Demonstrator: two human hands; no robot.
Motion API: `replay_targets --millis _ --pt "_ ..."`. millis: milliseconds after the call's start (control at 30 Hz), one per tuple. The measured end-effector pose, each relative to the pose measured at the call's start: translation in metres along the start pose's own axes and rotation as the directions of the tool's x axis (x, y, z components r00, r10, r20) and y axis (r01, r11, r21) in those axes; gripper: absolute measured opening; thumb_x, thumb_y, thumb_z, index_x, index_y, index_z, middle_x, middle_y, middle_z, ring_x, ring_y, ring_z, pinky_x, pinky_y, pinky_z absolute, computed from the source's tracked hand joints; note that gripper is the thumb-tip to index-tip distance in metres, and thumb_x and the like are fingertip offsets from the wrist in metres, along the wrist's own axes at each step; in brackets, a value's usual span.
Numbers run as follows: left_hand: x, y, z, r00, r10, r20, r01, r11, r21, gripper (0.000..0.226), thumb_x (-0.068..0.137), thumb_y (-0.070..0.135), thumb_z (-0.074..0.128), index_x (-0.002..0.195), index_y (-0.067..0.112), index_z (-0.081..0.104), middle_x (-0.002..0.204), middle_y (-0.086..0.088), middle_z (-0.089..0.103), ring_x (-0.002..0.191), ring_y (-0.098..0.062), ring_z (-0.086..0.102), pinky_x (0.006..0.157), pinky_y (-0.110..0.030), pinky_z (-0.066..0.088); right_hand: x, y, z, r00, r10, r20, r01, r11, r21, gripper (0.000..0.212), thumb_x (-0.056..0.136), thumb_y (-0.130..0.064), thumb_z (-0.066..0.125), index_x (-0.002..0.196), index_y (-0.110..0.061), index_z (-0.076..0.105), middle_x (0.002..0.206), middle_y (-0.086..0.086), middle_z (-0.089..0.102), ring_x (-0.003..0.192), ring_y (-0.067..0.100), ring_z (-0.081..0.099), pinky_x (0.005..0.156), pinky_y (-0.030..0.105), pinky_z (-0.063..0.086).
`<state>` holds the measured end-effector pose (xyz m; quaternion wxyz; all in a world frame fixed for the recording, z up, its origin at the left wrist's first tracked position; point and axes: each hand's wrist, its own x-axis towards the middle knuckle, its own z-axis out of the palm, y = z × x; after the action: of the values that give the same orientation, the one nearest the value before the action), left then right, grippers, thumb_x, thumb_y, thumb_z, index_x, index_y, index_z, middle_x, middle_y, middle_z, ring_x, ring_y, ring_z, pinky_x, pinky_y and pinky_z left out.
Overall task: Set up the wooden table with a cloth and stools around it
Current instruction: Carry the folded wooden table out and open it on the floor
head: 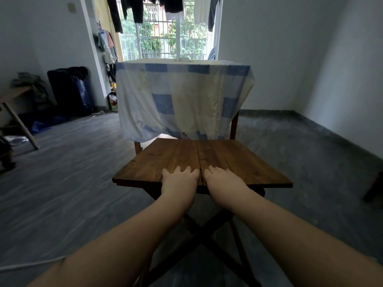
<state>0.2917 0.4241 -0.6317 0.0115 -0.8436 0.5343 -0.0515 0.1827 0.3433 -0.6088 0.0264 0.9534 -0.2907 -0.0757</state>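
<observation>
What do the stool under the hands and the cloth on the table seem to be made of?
The stool: apparently solid wood, two dark brown boards with visible grain and a seam down the middle; dull, worn finish. Both hands, left hand and right hand, lie flat on it.
The cloth: thin woven fabric, probably cotton, white with blue checks; it hangs in soft folds and looks faintly stained.

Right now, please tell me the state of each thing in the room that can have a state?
table: covered, cloth on top.
cloth: spread, hanging down the near side.
stool: upright before the table, seat bare.
left hand: flat on the stool seat.
right hand: flat on the stool seat.
clothes: hanging at the window.
</observation>
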Motion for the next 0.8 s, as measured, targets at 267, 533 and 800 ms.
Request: replay_targets --millis 267,533,800 --pt "-0.005 0.01 0.009 0.995 -0.026 0.095 0.031 0.998 -0.052 0.072 0.094 0.029 0.059 0.154 0.031 0.018 0.16 -0.002 0.027 0.147 -0.033 0.022 0.111 -0.07 0.015 -0.002 -0.005 0.016 0.999 0.034 0.018 -0.035 0.997 0.072 0.074 0.096 -0.016 0.054 0.157 -0.013 0.013 0.165 0.009 0.016 0.151 0.024 0.017 0.123 0.049 0.016" --pt "-0.022 0.013 0.026 0.999 -0.032 -0.017 0.031 0.998 -0.047 0.065 0.098 0.028 0.05 0.154 0.031 0.017 0.161 0.0 0.026 0.147 -0.031 0.023 0.113 -0.065 0.018 -0.016 -0.014 0.041 0.984 0.072 -0.163 -0.058 0.994 0.089 0.062 0.1 -0.021 0.046 0.156 -0.014 0.021 0.163 0.005 0.024 0.15 0.019 0.023 0.122 0.046 0.02" --pt "-0.066 0.023 0.067 1.0 -0.004 -0.028 0.002 0.999 -0.042 0.071 0.098 0.037 0.049 0.156 0.03 0.008 0.165 0.001 0.012 0.15 -0.03 0.013 0.117 -0.062 0.011 -0.051 -0.037 0.094 0.964 0.104 -0.246 -0.086 0.993 0.082 0.063 0.101 -0.032 0.045 0.157 -0.016 0.02 0.164 0.004 0.023 0.15 0.019 0.021 0.122 0.046 0.02"
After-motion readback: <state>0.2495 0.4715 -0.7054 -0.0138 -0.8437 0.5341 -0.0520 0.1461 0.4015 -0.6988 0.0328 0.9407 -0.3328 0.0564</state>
